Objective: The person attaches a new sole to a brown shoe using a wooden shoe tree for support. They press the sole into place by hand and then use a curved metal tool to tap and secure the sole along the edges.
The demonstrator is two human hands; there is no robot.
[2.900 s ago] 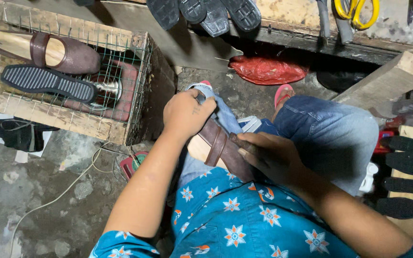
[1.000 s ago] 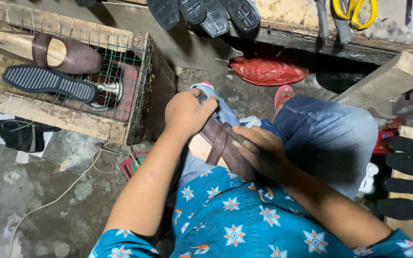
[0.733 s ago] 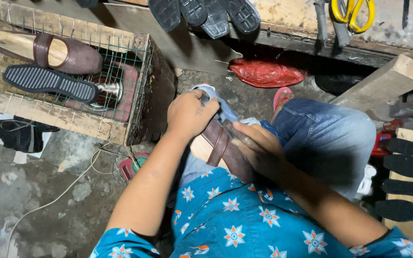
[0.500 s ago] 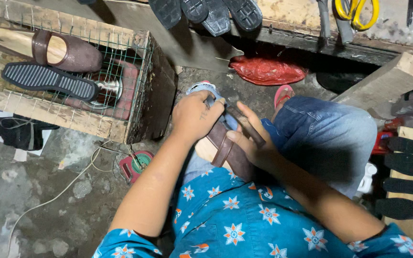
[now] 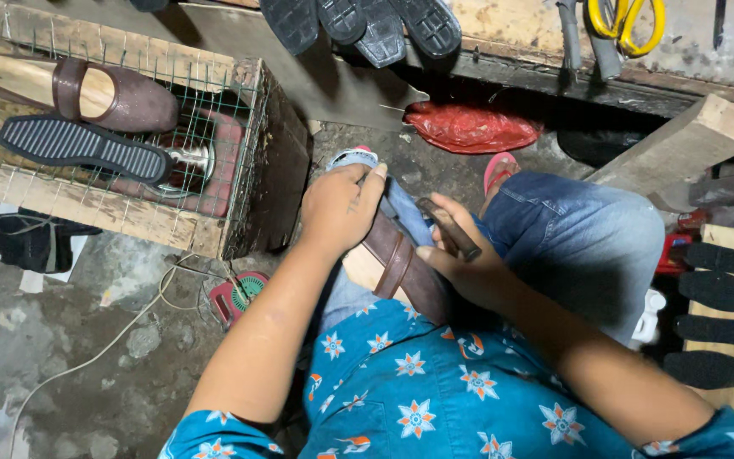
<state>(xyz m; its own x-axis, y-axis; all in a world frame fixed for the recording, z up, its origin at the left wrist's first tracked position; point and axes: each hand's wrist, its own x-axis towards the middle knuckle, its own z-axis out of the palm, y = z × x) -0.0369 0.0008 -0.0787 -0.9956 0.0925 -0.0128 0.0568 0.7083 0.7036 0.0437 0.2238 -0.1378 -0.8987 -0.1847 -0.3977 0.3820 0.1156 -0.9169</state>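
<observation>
On the person's lap, the left hand presses down over a brown strapped shoe, fingers curled; the right hand pinches a dark tool. Loose grip could let the tool slip and scar the leather.

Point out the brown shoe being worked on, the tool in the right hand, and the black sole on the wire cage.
brown shoe (image 5: 401, 263): head view, on its strap.
tool (image 5: 450, 229): head view, on its dark shaft above the right fingers.
black sole (image 5: 78, 146): head view, on its ribbed middle.
</observation>
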